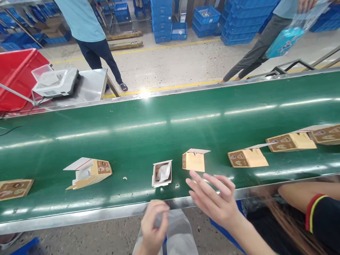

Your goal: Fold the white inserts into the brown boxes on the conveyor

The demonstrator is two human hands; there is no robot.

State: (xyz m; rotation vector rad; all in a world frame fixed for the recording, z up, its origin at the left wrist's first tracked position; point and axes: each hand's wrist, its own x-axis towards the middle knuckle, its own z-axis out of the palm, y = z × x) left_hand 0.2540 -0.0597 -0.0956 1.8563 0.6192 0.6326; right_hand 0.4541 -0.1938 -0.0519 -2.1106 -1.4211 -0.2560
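My left hand (154, 225) is curled over my lap, just below the belt's near edge; whether anything lies inside its fingers is hidden. My right hand (216, 200) reaches over the metal edge with its fingers apart and holds nothing. Just past its fingertips stands a small brown carton (195, 162) with a flap raised at the back. In front of my left hand is an open carton (153, 179), its mouth facing up, with a whitish plastic bag (165, 171) inside. Neither hand visibly touches a carton.
The green conveyor belt (132, 141) carries more cartons, some open, at left (103, 168) and right (247, 158). A scale (55, 83) stands on a metal table beside a red bin (16, 78). A co-worker's arm (305, 198) rests at right. Two people stand beyond.
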